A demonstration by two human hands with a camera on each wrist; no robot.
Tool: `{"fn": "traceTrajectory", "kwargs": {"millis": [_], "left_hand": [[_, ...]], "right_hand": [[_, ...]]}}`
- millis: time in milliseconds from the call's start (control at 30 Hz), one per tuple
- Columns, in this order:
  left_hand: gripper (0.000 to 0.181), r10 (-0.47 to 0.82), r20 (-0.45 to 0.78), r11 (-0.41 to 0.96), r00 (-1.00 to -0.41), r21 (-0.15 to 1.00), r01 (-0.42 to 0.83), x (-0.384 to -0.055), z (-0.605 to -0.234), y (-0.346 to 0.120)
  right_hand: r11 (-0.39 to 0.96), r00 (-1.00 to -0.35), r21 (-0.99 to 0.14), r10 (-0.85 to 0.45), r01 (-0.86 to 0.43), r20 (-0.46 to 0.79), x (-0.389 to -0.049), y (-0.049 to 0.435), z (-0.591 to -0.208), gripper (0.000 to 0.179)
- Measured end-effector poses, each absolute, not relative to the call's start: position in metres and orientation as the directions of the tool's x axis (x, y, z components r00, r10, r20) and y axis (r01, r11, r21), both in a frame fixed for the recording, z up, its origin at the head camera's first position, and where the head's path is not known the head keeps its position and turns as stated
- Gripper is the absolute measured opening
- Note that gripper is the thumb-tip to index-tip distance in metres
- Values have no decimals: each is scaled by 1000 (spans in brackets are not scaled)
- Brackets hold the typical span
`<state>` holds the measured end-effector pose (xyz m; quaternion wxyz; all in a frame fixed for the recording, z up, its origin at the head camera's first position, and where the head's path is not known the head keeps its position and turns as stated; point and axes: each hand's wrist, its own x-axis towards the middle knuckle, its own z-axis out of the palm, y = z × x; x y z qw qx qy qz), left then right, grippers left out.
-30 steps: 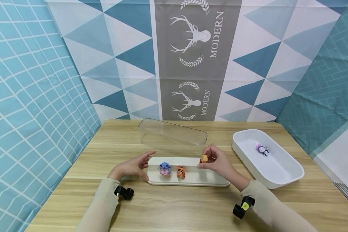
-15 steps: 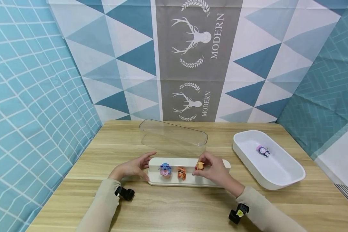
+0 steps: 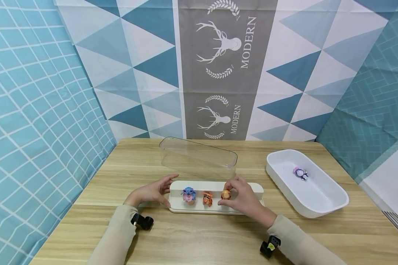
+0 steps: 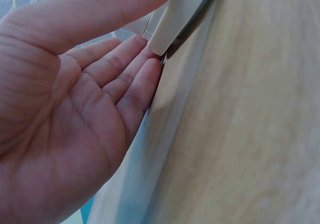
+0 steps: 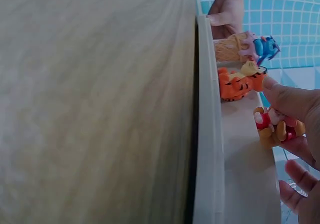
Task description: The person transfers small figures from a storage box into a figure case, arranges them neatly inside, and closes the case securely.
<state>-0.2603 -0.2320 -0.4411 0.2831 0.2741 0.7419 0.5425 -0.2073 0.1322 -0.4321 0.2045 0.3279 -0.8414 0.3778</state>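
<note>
A cream stepped display base (image 3: 199, 186) lies lengthwise on the wooden table. My left hand (image 3: 150, 192) rests at its left end, the fingers nearly straight and touching the edge in the left wrist view. My right hand (image 3: 247, 198) pinches a yellow bear figurine (image 5: 276, 126) in a red shirt between thumb and fingers, close over the lower step. Left of it on that step lies an orange striped tiger figurine (image 3: 207, 198). Farther left stands a blue figurine (image 3: 188, 194) with sunglasses on an ice-cream cone; its cone shows in the right wrist view.
Behind the base stands a clear plastic cover (image 3: 197, 156), set at a slant. A white tub (image 3: 290, 191) at the right has a small purple-and-white figurine (image 3: 300, 173) in it. Patterned cloth (image 3: 215, 73) hangs behind the table.
My right hand has moved left and down along the base with the bear figurine, from the upper step to beside the tiger figurine. My left hand has stayed at the left end.
</note>
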Motion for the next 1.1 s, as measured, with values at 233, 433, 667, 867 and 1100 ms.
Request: {"fn": "traceTrajectory", "kwargs": {"millis": [233,433,667,867,1100], "left_hand": [[112,708,-127,264,-694,960,94,-260,-441,-232],[112,709,-127,261,-694,961,91,-260,-442,-232],[111,713,-124,268,-690,958,105,-261,-445,-233],[112,720,-129,268,-682,958,101,-261,-445,-233],[112,718,-126,268,-684,958,105,-261,-442,-233]], "right_hand": [[531,-665,-425,-428,-733,612,-209,130,-434,49],[526,-645,-397,-459,-752,611,-212,130,-437,49],[542,-578,-279,-522,-793,627,-216,130,-442,52],[576,-544,-177,-560,-798,625,-219,129,-443,55],[583,-518,-120,-586,-803,623,-222,128,-442,56]]}}
